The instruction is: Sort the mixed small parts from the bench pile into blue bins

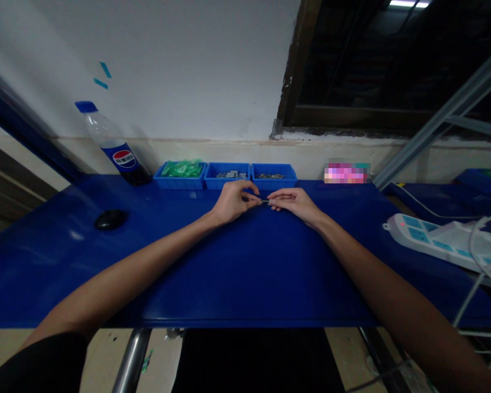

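Over the blue table, my left hand (234, 202) and my right hand (297, 204) meet fingertip to fingertip. Between them shows a small thin metal piece (265, 201), each hand pinching one end; its exact kind is too small to make out. Just behind the hands stand three blue bins in a row. The left bin (179, 183) holds green plastic packets (183, 168), the middle bin (228, 183) grey metal pieces (232, 174), and the right bin (287, 168) small thin metal parts (269, 176).
A cola bottle (125, 158) leans at the back left, with a black computer mouse (109, 219) in front of it. On the right lie a white power strip (429, 238) and cables. A blurred pink item (346, 172) sits by the wall. The table's front edge (245, 322) is near my body.
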Tool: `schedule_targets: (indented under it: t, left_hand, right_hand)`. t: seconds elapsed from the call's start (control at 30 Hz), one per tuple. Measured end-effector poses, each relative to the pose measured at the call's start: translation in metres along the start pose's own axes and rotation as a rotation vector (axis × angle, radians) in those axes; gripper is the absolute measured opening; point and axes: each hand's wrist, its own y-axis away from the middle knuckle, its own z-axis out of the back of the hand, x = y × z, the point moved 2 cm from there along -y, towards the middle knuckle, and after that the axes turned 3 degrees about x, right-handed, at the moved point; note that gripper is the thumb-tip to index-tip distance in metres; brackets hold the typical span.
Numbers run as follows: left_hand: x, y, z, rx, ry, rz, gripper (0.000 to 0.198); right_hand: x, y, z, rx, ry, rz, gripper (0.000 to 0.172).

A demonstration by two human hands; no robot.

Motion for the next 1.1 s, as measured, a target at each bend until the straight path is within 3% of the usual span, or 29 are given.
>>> schedule_targets:
  t: [0.3,0.47,0.57,0.67,0.77,0.83,0.97,1.1]
  left_hand:
    - [-0.007,0.0,-0.002,0.008,0.012,0.025,0.018]
    - [-0.005,0.0,0.0,0.06,-0.127,0.041,0.025]
    - [0.002,-0.001,0.002,0.074,-0.245,0.031,0.019]
    - [0.011,-0.002,0.003,0.121,-0.319,0.021,0.011]
    - [0.014,-0.003,0.004,0.169,-0.345,0.022,0.011]
    - [0.013,-0.003,0.005,0.221,-0.359,0.032,0.011]
    - [0.007,-0.004,0.009,0.376,-0.368,0.025,0.012]
    - [0.001,0.001,0.015,0.496,-0.419,-0.038,0.013]
  right_hand:
    - [0.001,0.002,-0.007,0.011,-0.166,-0.005,0.028]
    - [-0.002,-0.003,-0.001,-0.059,-0.037,-0.013,0.022]
    - [-0.003,-0.008,0.006,-0.154,0.018,0.027,0.021]
    - [-0.003,-0.014,0.01,-0.224,-0.061,0.148,0.043]
    - [-0.006,-0.019,0.012,-0.208,-0.092,0.193,0.063]
    - [-0.01,-0.02,0.013,-0.225,-0.064,0.177,0.058]
    - [-0.016,-0.018,0.012,-0.248,0.023,0.131,0.028]
    - [-0.019,-0.017,0.005,-0.124,0.097,0.068,0.021]
